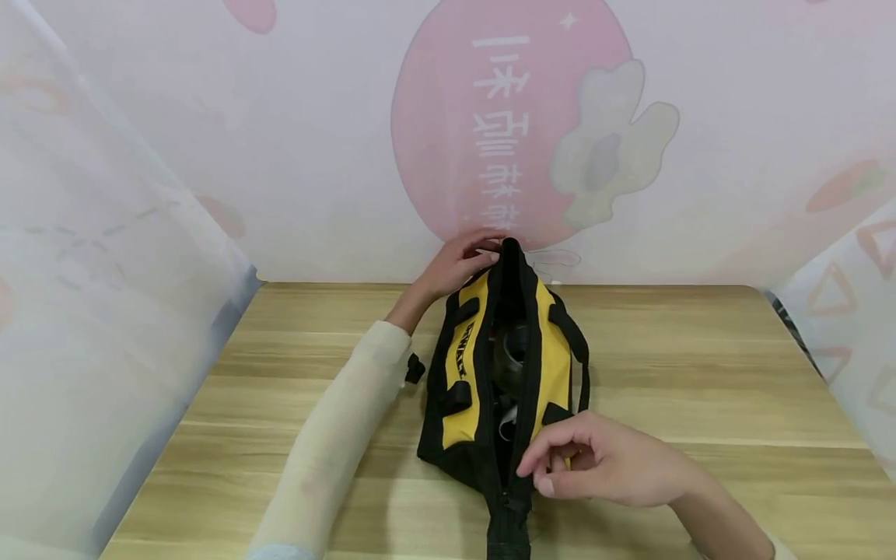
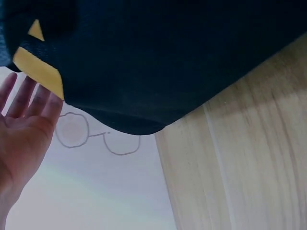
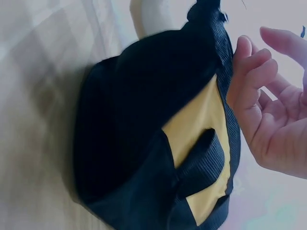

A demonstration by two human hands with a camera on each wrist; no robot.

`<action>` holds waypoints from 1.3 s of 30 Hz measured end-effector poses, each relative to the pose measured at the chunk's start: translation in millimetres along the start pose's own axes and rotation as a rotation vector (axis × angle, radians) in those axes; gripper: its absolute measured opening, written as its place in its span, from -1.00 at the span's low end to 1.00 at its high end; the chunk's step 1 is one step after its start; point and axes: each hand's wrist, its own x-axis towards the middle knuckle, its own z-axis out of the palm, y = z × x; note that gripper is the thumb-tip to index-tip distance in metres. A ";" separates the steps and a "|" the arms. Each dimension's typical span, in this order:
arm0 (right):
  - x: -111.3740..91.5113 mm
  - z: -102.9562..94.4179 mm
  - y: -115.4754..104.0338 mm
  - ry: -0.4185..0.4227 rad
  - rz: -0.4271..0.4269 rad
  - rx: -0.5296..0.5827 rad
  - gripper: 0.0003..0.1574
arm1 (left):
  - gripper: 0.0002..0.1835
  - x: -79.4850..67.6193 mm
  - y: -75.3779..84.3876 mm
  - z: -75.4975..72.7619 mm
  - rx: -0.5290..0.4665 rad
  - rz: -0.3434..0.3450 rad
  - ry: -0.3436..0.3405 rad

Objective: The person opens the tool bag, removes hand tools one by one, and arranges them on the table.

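Note:
A black and yellow DEWALT tool bag (image 1: 554, 342) lies lengthwise on the table, its zip opening parted along the top. Inside it are a dark rounded object (image 1: 514, 344) and a pale tube-like piece (image 1: 508, 424), both too shaded to identify. My left hand (image 1: 458, 264) is at the bag's far end, its fingers against the upper edge; in the left wrist view those fingers look straight and partly hidden by the bag. Beside the near end of the opening is my right hand (image 1: 605, 463), with loosely bent fingers; the right wrist view shows nothing between thumb and fingers.
The wood-grain table (image 1: 315, 327) extends to both sides of the bag. A printed backdrop (image 1: 315, 155) stands along its far edge, with fabric panels at left and right. A strap end with a buckle (image 1: 415, 369) sticks out on the bag's left.

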 end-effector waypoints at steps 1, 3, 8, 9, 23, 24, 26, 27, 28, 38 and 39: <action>-1.0 -2.0 -0.6 0.009 0.000 -0.009 -0.76 | -0.48 -1.9 0.8 -0.5 -0.002 0.006 0.003; -3.2 -6.0 -2.4 0.030 0.004 -0.026 -0.75 | -0.47 -7.3 5.5 -1.9 0.003 0.019 0.011; -9.6 -15.8 -6.4 0.095 0.011 -0.072 -0.74 | -0.44 -24.4 20.6 -5.9 0.034 0.044 0.025; -10.5 -17.4 -7.2 0.116 0.009 -0.091 -0.74 | -0.44 -28.2 24.0 -6.6 0.046 0.049 0.025; 7.7 -28.1 0.1 0.636 -0.006 -0.657 -0.33 | -0.36 -94.6 84.4 10.4 0.314 0.064 0.059; 9.2 -29.6 1.0 0.644 -0.008 -0.666 -0.29 | -0.35 -98.0 86.2 12.8 0.318 0.058 0.060; 12.3 -33.1 2.7 0.658 -0.015 -0.669 -0.23 | -0.34 -104.1 89.3 16.7 0.313 0.048 0.063; 13.8 -34.8 3.4 0.662 -0.021 -0.666 -0.21 | -0.34 -106.8 90.6 18.2 0.309 0.043 0.064; 15.3 -36.4 3.9 0.664 -0.026 -0.664 -0.19 | -0.33 -109.2 91.9 19.4 0.303 0.039 0.065; 31.8 -46.4 6.3 0.615 0.043 -0.629 -0.02 | -0.27 -120.5 93.3 25.0 0.284 0.040 0.045; 32.4 -46.6 6.8 0.610 0.053 -0.630 0.00 | -0.26 -121.5 93.0 25.0 0.287 0.043 0.041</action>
